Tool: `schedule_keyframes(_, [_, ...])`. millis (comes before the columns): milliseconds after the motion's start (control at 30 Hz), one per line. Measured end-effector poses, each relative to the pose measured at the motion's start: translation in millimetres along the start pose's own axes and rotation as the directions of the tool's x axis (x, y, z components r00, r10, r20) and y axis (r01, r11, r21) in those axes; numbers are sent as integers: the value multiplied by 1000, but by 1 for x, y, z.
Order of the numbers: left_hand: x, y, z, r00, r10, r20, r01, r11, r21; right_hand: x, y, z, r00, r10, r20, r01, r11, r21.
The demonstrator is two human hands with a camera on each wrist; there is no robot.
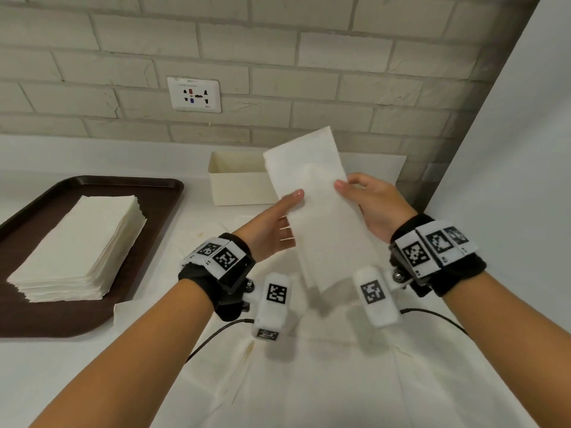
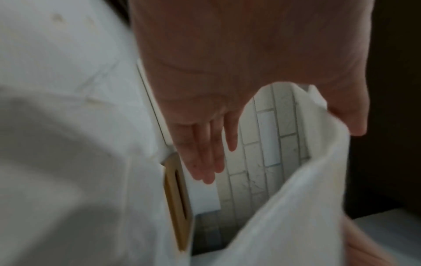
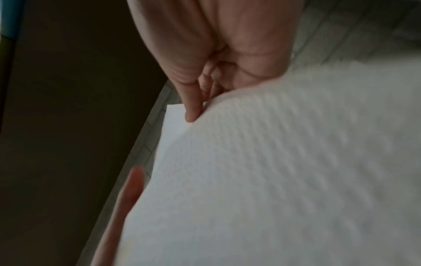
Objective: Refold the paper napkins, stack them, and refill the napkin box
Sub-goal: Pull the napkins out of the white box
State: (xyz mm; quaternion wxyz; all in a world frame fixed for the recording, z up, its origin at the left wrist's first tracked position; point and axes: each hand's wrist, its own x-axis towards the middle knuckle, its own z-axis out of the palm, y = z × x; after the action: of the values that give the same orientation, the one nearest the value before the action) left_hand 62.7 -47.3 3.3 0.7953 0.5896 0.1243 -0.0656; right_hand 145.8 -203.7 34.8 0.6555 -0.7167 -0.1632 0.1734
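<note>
A folded white napkin (image 1: 318, 211) is held upright in the air above the table, in front of the cream napkin box (image 1: 234, 183). My right hand (image 1: 355, 193) pinches its right edge, thumb on the front and curled fingers (image 3: 193, 108) behind the napkin (image 3: 273, 171). My left hand (image 1: 287, 211) lays its thumb on the left edge. In the left wrist view its fingers (image 2: 200, 158) are straight and stand apart from the napkin (image 2: 296, 198). A stack of folded napkins (image 1: 80, 248) lies on the brown tray (image 1: 160, 193) at the left.
Unfolded napkins (image 1: 309, 381) are spread on the white table under my wrists. The box stands against the brick wall, which carries a socket plate (image 1: 194, 94). A white side wall (image 1: 509, 149) closes the right.
</note>
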Motion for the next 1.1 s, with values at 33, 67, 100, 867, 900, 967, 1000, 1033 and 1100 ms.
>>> schedule_keyframes(33, [-1,1,4,1000,20,23,-18,997,-71,0,4,8,1000,20,9,-20,1000,3])
schedule_keyframes(67, [-1,2,5,999,42,20,-40,994,-107,1,10,15,999,32,12,-31,999,-34])
schedule_keyframes(100, [-3,2,6,998,55,-15,-57,990,-132,3,15,21,999,51,13,-50,996,-74])
schedule_keyframes(867, [-42,-22,-82,905,-69,-420,-1,987,-163,103,86,-17,951,309,11,-131,435,-891])
schedule_keyframes(900, [-39,-21,-79,908,-65,-415,-6,986,-169,100,78,-15,965,259,35,-108,518,-849])
schedule_keyframes(967, [-32,-17,-72,915,-52,-400,-21,984,-175,86,54,-10,987,145,64,-62,726,-685])
schedule_keyframes(1000, [-28,-15,-66,921,-42,-387,-26,985,-169,77,40,-7,993,92,77,-35,834,-550])
schedule_keyframes(1033, [-23,-13,-59,929,-33,-369,-29,987,-161,64,24,-2,994,39,99,1,925,-381])
schedule_keyframes(1100, [-14,-10,-45,949,-16,-315,-34,987,-154,40,0,3,988,-20,156,28,998,-52])
